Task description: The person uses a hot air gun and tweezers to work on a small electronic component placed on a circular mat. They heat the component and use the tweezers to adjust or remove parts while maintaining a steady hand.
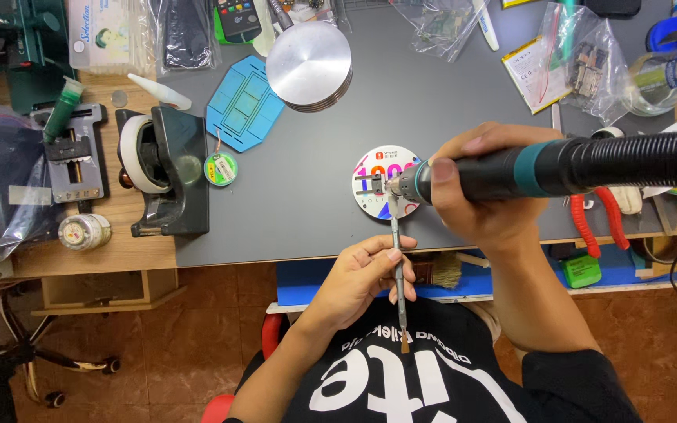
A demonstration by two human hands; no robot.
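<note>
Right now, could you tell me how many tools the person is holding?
2: the hot-air handle in the right hand, and thin tweezers in the left hand, both aimed at the round pad.

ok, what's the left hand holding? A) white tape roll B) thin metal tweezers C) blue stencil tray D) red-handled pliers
B: the left hand pinches thin metal tweezers, tips on the round white pad, beside the hot-air nozzle held in the right hand.
</note>
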